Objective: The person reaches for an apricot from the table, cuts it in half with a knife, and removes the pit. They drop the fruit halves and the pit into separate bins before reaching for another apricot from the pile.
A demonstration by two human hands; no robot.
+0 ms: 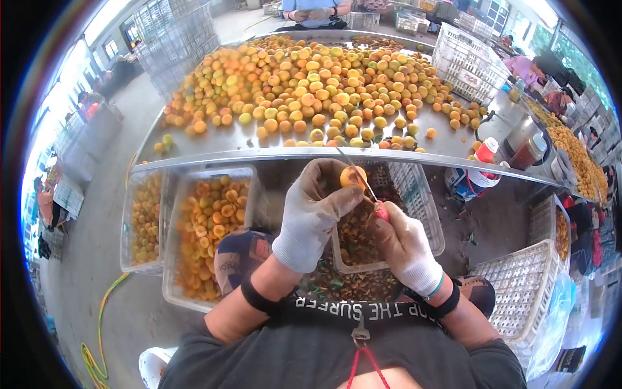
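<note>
My left hand [315,211], in a stained white glove, pinches an apricot [353,177] between thumb and fingers. In my right hand [407,245], also gloved, is a small knife [381,211] with a red handle, its blade pointing up and lying against the apricot. Both hands are close together just in front of the metal table edge. Below them stands a white crate [343,256] with pits and scraps in it. A heap of whole apricots [304,84] covers much of the table beyond.
Two bins stand at the left: one of halved apricots [210,220], one fuller bin [144,220] beside it. A white crate [470,65] sits on the table's right end. Stacked crates [172,39] rise at the far left. Across the table a person [316,14] in blue works.
</note>
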